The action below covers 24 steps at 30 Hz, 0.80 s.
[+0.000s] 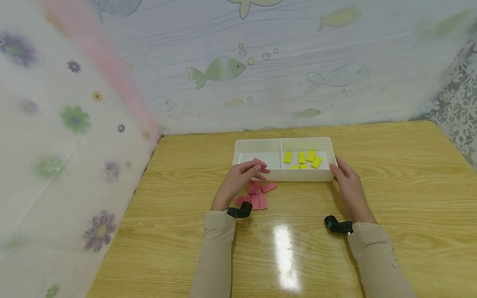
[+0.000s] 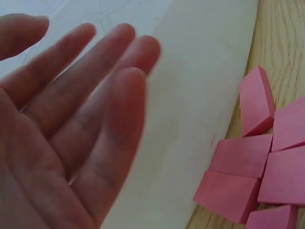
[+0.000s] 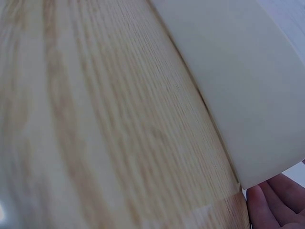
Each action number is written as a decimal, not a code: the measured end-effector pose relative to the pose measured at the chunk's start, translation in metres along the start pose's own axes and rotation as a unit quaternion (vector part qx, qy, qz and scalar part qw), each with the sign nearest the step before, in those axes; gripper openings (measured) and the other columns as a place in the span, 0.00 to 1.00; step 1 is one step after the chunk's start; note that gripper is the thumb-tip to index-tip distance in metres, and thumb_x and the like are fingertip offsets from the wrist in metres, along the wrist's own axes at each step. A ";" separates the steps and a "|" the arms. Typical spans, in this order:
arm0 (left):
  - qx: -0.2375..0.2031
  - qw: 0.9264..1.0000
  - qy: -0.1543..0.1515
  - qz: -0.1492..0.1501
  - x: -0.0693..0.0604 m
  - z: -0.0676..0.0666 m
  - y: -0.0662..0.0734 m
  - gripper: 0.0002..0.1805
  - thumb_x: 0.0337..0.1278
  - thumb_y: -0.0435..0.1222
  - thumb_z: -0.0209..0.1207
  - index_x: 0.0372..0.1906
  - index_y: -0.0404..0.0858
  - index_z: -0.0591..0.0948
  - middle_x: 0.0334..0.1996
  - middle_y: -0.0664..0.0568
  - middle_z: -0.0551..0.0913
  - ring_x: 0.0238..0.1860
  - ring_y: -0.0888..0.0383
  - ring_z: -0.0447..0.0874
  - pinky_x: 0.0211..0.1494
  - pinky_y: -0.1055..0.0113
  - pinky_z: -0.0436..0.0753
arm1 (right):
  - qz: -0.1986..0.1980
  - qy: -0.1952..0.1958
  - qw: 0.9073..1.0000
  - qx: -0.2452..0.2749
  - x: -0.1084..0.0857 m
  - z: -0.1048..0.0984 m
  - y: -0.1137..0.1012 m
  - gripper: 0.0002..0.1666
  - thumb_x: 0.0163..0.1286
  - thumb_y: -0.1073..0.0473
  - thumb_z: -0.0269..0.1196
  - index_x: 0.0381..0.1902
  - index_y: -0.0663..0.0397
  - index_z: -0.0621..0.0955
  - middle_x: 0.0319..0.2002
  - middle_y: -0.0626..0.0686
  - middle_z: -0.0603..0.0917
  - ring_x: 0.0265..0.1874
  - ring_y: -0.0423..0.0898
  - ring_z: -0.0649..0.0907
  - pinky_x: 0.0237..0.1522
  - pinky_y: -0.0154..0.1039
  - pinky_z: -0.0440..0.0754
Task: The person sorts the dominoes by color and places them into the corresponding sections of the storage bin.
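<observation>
A white two-part box (image 1: 298, 175) stands on the table, with several flat yellow blocks (image 1: 302, 157) in its right compartment. Over the front rim of the left compartment hovers my left hand (image 1: 237, 179); its fingers are extended and apart in the left wrist view, with nothing held. A pink block (image 1: 259, 162) shows just beyond those fingers, partly hidden by them. Several more pink blocks (image 2: 243, 155) lie on the table against the front of the box. My right hand (image 1: 350, 188) holds the box's right end, thumb at the front corner and fingers along the side.
The wooden table (image 1: 179, 231) meets a fish-patterned curtain (image 1: 208, 107) at the back and a flowered sheet (image 1: 74, 165) on the left. A black wrist camera (image 1: 241, 210) sits close above the pink blocks.
</observation>
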<state>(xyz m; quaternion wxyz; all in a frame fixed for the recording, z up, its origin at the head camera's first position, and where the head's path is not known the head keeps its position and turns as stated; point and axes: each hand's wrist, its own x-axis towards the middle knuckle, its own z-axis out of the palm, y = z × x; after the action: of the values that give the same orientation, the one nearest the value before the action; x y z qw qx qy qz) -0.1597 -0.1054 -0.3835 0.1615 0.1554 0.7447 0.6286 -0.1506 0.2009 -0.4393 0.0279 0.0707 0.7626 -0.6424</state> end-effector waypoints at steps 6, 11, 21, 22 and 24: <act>0.091 0.994 0.011 -0.062 0.004 -0.005 -0.017 0.20 0.57 0.54 0.50 0.45 0.47 0.80 0.41 0.54 0.82 0.41 0.54 0.81 0.46 0.61 0.76 | 0.004 -0.003 1.000 -0.006 0.000 0.000 -0.001 0.37 0.65 0.36 0.45 0.69 0.39 0.53 0.68 0.49 0.52 0.65 0.47 0.56 0.62 0.50 0.55; 0.143 0.988 -0.001 -0.065 0.006 -0.005 -0.022 0.22 0.57 0.56 0.48 0.49 0.50 0.78 0.42 0.59 0.81 0.43 0.61 0.80 0.45 0.62 0.76 | 0.005 -0.002 1.000 -0.005 0.001 0.000 0.000 0.37 0.65 0.36 0.45 0.69 0.40 0.53 0.68 0.49 0.52 0.65 0.47 0.56 0.62 0.50 0.56; 0.150 0.983 -0.019 -0.099 0.006 -0.001 -0.019 0.21 0.57 0.53 0.51 0.53 0.52 0.75 0.44 0.57 0.80 0.44 0.61 0.79 0.48 0.61 0.75 | 0.000 -0.002 1.000 0.008 0.003 -0.001 0.001 0.37 0.66 0.37 0.45 0.69 0.42 0.53 0.68 0.50 0.52 0.65 0.48 0.55 0.62 0.50 0.56; 0.164 0.981 -0.022 -0.102 0.006 -0.001 -0.020 0.21 0.57 0.53 0.51 0.54 0.52 0.75 0.44 0.58 0.80 0.43 0.62 0.79 0.48 0.62 0.74 | 0.000 -0.002 1.000 0.006 0.003 -0.001 0.001 0.37 0.66 0.37 0.45 0.69 0.42 0.53 0.68 0.51 0.52 0.65 0.49 0.55 0.62 0.50 0.55; 0.192 0.975 -0.029 -0.106 0.008 0.000 -0.020 0.21 0.57 0.54 0.51 0.55 0.54 0.74 0.43 0.59 0.80 0.41 0.63 0.79 0.47 0.63 0.74 | 0.002 -0.001 1.000 0.002 0.003 -0.001 0.001 0.37 0.66 0.38 0.45 0.69 0.42 0.53 0.68 0.51 0.52 0.65 0.49 0.56 0.62 0.51 0.55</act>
<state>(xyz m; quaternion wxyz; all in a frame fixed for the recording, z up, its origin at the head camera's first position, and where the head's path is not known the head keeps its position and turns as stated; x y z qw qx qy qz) -0.1673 -0.1054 -0.4041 0.2157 0.1221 0.8587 0.4486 -0.1530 0.2020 -0.4406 0.0292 0.0715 0.7610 -0.6441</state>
